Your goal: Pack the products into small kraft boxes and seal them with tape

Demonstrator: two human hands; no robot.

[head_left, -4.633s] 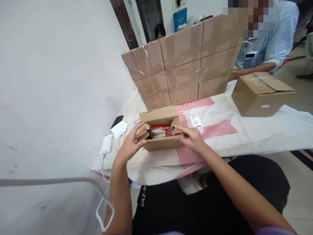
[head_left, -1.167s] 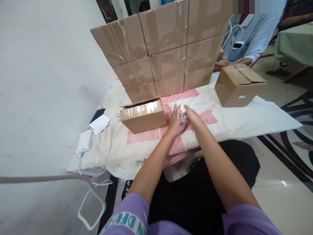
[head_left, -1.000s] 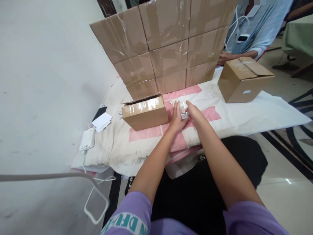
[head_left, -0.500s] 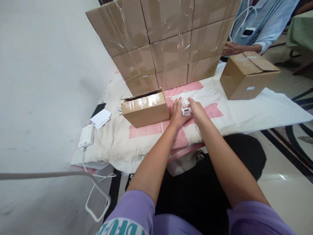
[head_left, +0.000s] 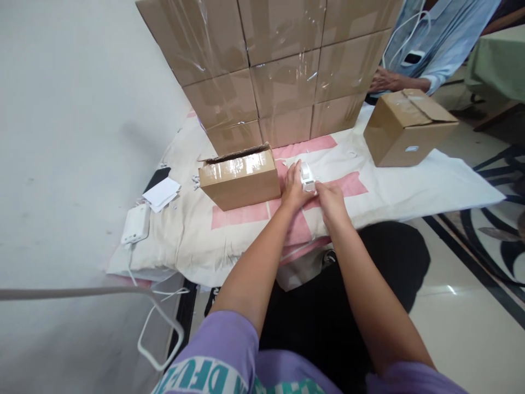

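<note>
Left hand (head_left: 293, 190) curls round tape dispenser (head_left: 308, 184); right hand (head_left: 333, 201) narrowed, hold unclear
Carton (head_left: 244, 187) edge left of fingers, tablecloth (head_left: 402, 190) spreading right; dispenser white

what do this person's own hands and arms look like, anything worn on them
The left hand and right hand are ungloved, with no ring or watch visible. The left sleeve is short and purple, with a white band of large teal letters; the right sleeve shows plain purple.
</note>
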